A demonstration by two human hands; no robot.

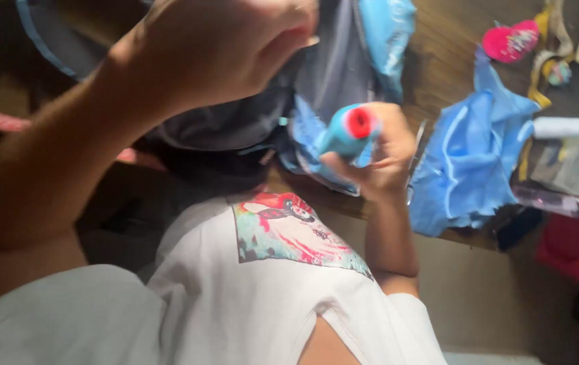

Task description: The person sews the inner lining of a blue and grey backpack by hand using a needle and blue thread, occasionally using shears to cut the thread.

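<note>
Our right hand (pixel 377 152) grips a blue tube (pixel 349 132); our left hand (pixel 225 47), fisted, clutches grey-blue fabric (pixel 333 74) just above.

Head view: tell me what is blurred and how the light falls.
Head view: the left hand is close to the lens and soft; the right hand and its blue tube with a red end show motion blur; warm dim light, the upper left in shadow, the light blue cloth brighter.

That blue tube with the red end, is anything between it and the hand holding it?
No. The right hand grips the blue tube directly. The left hand is raised apart from it, over the grey bag.
</note>
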